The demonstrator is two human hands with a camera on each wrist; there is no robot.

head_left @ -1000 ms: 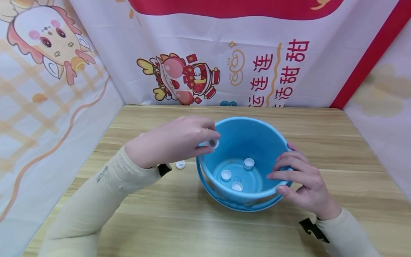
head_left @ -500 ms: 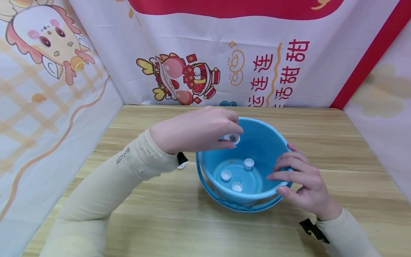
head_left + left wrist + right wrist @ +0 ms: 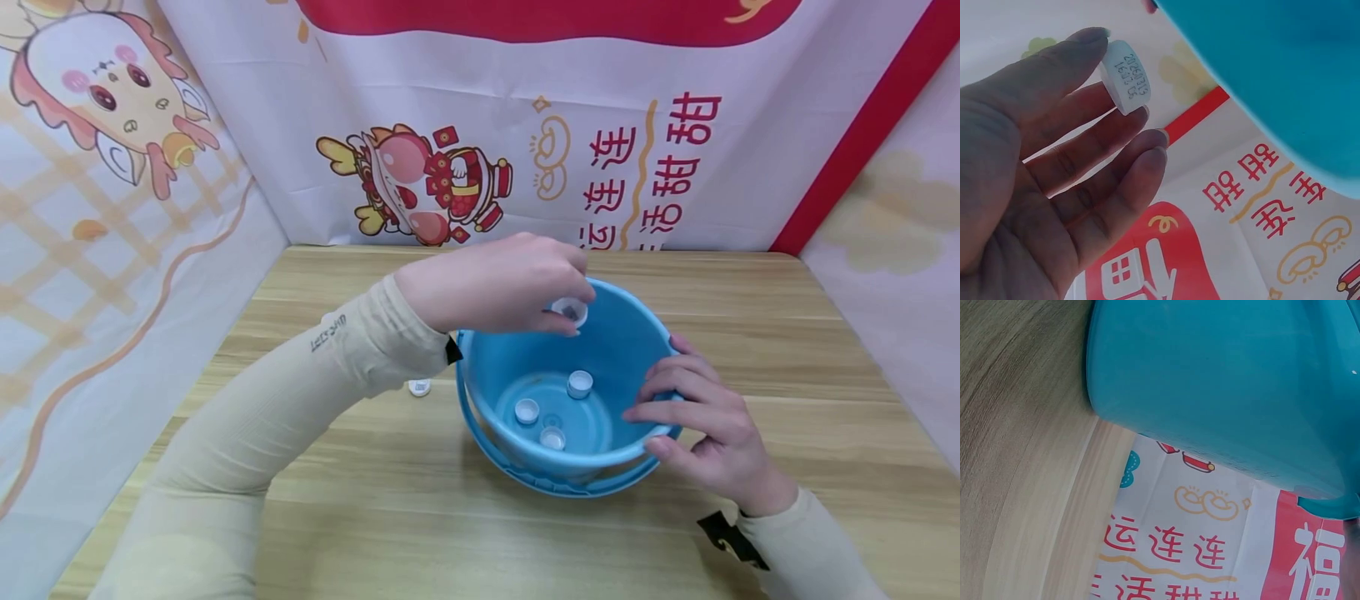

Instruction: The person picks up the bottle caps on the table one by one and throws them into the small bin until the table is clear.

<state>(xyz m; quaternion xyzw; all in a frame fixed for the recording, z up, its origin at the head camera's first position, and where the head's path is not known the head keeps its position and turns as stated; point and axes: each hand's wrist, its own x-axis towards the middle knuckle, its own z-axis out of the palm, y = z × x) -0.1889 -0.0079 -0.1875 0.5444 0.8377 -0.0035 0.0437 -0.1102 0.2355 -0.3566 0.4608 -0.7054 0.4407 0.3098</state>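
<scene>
My left hand [image 3: 504, 282] is over the far side of a blue plastic bucket [image 3: 622, 346]. Between thumb and fingertips it pinches a white bottle cap [image 3: 570, 312]. In the left wrist view, printed digits show on the flat face of that cap [image 3: 1129, 78], and the other fingers are bent loosely below it. Several white caps lie apart on the bucket's floor, such as the cap [image 3: 580, 384] near its middle. My right hand [image 3: 708, 429] grips the bucket's right rim, fingers over the inside and thumb on the near edge.
Left of the bucket, a white cap [image 3: 419, 387] lies on the wooden table [image 3: 390, 492]. The bucket's blue handle [image 3: 558, 487] hangs down along its near side. A printed cloth [image 3: 465, 75] stands behind the table, with similar cloths at both sides.
With the cap pinched in it, my left hand has moved right, from the bucket's left rim to above its far inner side. My right hand and the bucket stay put.
</scene>
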